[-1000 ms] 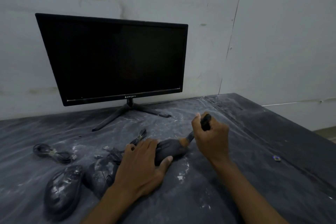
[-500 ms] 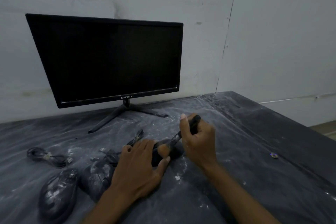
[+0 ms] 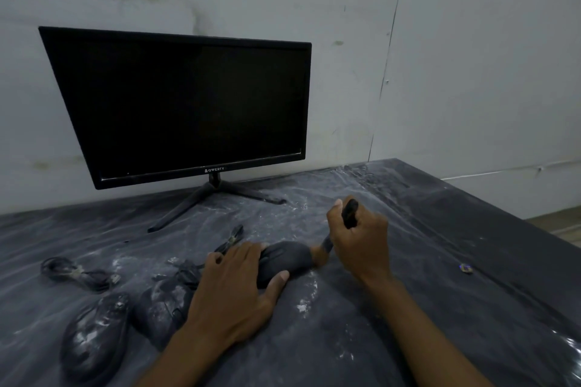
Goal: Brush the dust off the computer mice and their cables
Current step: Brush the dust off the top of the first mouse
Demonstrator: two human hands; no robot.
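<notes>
Dust-streaked black table [image 3: 471,261], covered in clear plastic sheeting, standing against a stained white wall [image 3: 471,56]. Centre front: one black computer mouse [image 3: 284,259] lying on the sheeting, its upper surface looking largely clean. The left hand [image 3: 234,295] is resting over the mouse's near left side, fingers extended along its top and thumb lying against its near edge, steadying rather than clutching it. The right hand [image 3: 361,240] is gripping a brush [image 3: 341,229] by its black handle, fingers wrapped firmly round it with the thumb up along the handle; the handle is slanting down to the left, and the tan bristle end is meeting the mouse's right side. Left front: two more black mice lying side by side, both speckled with white dust, the far-left mouse [image 3: 94,338] being the more heavily coated and the middle mouse [image 3: 162,305] being partly hidden by the left forearm. A bundled cable [image 3: 77,273] with a USB plug is lying behind the far-left mouse, apart from it; a second cable bundle [image 3: 231,239] is showing just beyond the left fingertips. Rear: a dark, unlit monitor [image 3: 179,104] marked QWERTY standing on a splayed stand. Right: a small object [image 3: 465,268], too small to identify, lying on the table.
</notes>
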